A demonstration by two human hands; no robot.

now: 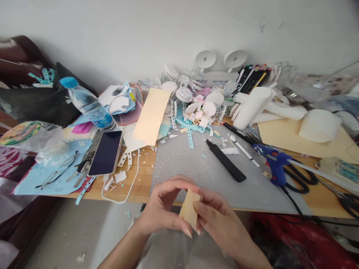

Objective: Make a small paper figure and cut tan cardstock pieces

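We see both hands meeting just in front of the near edge of the grey cutting mat, below the table line, around a small rectangle of cream card that looks matte and slightly stiff, tilted on its long side. The left hand curls round the card's left edge, thumb along the bottom and fingertips pinched on it; the right hand closes on the opposite edge with thumb and forefinger, so the card is clamped between the two. The mat itself is flat, gridded and dusted with white and turquoise paper scraps. On the mat lies a slim black craft knife, angled, with a thin white pen just right of it. Off the mat's right edge we find a blue hot glue gun of glossy plastic resting over black-handled scissors. Left of the mat, on the wooden tabletop, a smartphone lies face up, its dark glass smooth, and behind that a clear ribbed water bottle with a blue cap leans over. At the mat's far left corner a long cream card strip slopes upward, and beyond the far right corner stands a rolled white foam sheet.
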